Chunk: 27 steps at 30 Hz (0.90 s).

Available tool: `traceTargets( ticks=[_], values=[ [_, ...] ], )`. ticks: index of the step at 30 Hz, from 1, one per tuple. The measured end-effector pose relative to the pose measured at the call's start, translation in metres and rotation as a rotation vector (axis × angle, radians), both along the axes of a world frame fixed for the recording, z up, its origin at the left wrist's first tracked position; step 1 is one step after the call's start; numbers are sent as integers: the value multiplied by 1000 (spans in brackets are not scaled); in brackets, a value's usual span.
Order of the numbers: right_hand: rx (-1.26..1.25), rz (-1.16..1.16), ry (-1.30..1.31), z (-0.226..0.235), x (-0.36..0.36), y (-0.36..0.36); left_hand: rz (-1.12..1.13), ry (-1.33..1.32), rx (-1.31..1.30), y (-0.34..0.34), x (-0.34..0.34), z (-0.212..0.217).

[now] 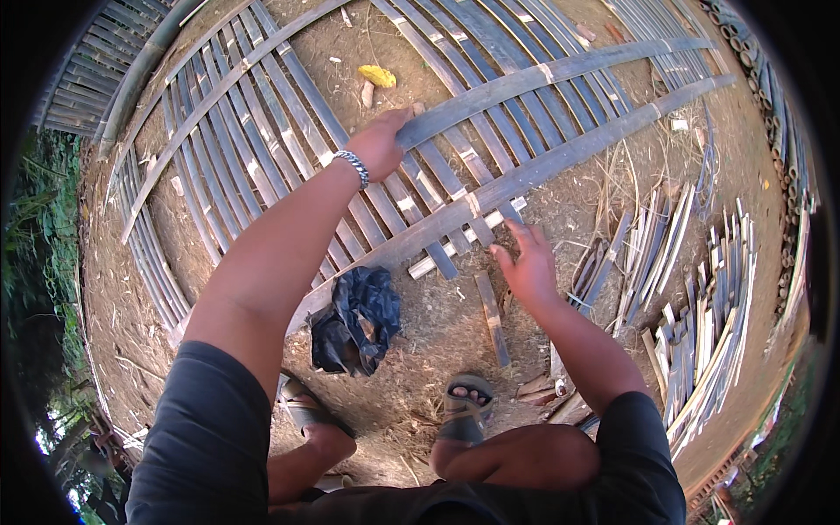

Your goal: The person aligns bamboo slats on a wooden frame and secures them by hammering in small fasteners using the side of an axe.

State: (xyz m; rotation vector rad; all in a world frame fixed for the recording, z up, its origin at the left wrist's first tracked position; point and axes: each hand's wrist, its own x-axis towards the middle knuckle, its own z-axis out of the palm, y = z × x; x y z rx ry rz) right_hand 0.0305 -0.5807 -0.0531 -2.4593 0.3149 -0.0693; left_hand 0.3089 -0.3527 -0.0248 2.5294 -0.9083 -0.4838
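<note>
Head view, left hand [378,147] gripping bamboo crosspiece [490,95]; long axis rising rightward

A dark blue-black, short-sleeved fabric shirt [472,506] covers the torso, its plain, loose sleeves [210,420] ending above the elbows. Beyond the shirt's left cuff, a silver-coloured, chunky chain-link bracelet [353,168] circles the wrist. Ahead of the shirt, grey-brown, broad-strapped, open-toed sandals [464,416] show.

The bamboo strips [490,94] are coloured grey-brown and marked with pale tan patches. Black is shown by the plastic bag [372,302], yellow by the leaf [377,76], silver by the bracelet [354,164].
</note>
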Motion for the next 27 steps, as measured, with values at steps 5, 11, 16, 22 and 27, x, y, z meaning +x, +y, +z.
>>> traceTargets(
  ticks=[5, 11, 16, 22, 27],
  values=[
    [-10, -83, -37, 3, 13, -12, 36, -15, 23, 7, -4, 1],
    [-63, -91, -29, -11, 18, -12, 47, 89, 2, -31, 11, 3],
    [-49, -112, 20, -12, 18, -15, 65, 211, 33, -58, 17, 7],
    [-42, -108, 7, -13, 20, -12, 89, 262, -18, -56, 32, -9],
    [-50, -100, -19, -14, 17, -14, 121, 277, -1, -71, 29, -3]
  ],
)
